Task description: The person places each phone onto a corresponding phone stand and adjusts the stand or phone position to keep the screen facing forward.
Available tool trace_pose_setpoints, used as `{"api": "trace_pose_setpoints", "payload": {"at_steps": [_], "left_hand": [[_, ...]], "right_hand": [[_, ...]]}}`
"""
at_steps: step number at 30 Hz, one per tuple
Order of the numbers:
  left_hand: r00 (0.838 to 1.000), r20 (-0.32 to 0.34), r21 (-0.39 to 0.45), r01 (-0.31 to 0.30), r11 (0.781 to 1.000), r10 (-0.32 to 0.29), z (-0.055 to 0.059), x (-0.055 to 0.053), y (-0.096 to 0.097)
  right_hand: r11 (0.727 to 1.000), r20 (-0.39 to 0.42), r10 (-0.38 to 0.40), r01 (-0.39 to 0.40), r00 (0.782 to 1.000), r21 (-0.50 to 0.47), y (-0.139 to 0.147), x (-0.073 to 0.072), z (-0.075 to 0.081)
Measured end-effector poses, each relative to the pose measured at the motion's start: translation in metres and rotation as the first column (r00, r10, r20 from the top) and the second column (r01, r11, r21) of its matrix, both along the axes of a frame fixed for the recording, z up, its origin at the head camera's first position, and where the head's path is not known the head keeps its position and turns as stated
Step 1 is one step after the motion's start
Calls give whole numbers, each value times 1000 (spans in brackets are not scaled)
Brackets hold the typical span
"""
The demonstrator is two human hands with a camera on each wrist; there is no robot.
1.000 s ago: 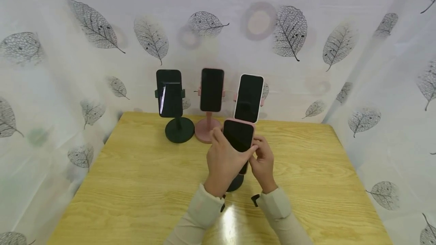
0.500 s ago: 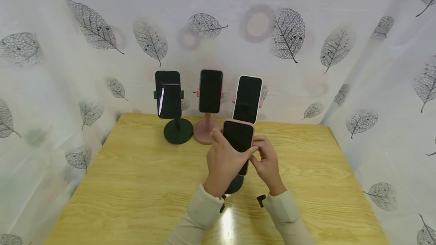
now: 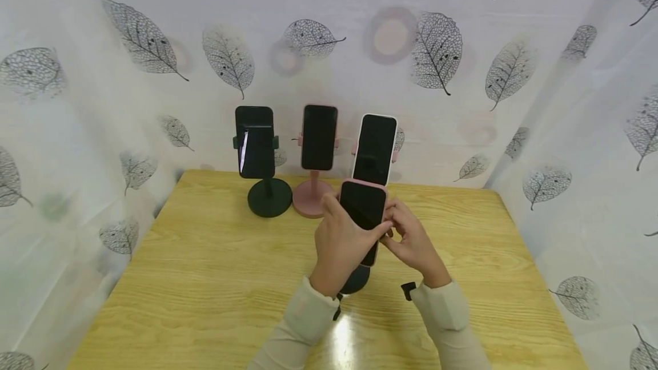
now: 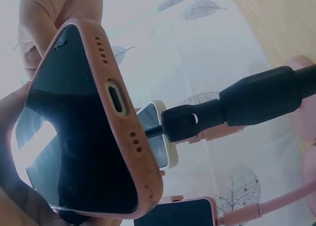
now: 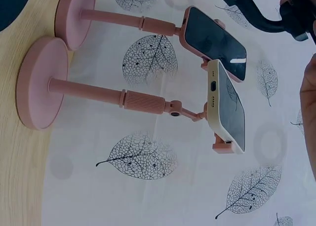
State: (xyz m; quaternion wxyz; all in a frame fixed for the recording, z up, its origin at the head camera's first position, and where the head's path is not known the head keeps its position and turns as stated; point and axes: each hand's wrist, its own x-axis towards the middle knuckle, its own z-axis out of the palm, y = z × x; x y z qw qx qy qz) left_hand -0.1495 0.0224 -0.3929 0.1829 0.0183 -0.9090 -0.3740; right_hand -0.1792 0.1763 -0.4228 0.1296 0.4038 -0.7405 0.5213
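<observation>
My left hand [image 3: 339,247] grips a phone in a pink case [image 3: 362,204], its thumb across the lower screen and fingers at the left edge. Behind that phone stands a black phone stand, its round base [image 3: 357,280] partly covered by hand and phone. The stand's dark stem [image 4: 266,97] reaches toward the phone's back in the left wrist view. At the phone's right edge, my right hand [image 3: 411,238] pinches the black clamp [image 5: 256,13] with curled fingers; the fingertips are partly hidden.
Along the back of the wooden table [image 3: 205,267] stand a dark green stand [image 3: 269,197] with a black phone [image 3: 255,141], a pink stand [image 3: 312,197] with a phone [image 3: 319,137], and another pink stand [image 5: 42,82] with a white-cased phone [image 3: 376,147]. A leaf-print curtain [image 3: 329,81] hangs behind.
My right wrist and forearm have swung to the right, while the fingers stay at the phone's right edge. The pink-cased phone has shifted slightly right, with my left hand still gripping it.
</observation>
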Motion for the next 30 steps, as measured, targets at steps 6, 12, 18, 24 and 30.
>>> {"api": "trace_pose_setpoints", "payload": {"at_steps": [6,12,18,24,30], "left_hand": [[1000,20,-5,-3,1000,3,1,-2,1],[999,37,-28,-23,999,24,3,-3,2],[1000,26,-37,-11,999,12,5,0,3],[972,40,150,222,964,-230,-1,0,-18],[878,9,443,425,790,-478,-19,-5,-49]], "right_hand": [[999,30,53,-53,998,-5,7,3,1],[988,96,117,-105,989,-117,9,9,1],[944,209,129,-55,970,-325,4,13,-4],[932,242,119,-24,963,-362,2,14,-7],[949,194,-14,75,981,-307,-5,13,-7]]}}
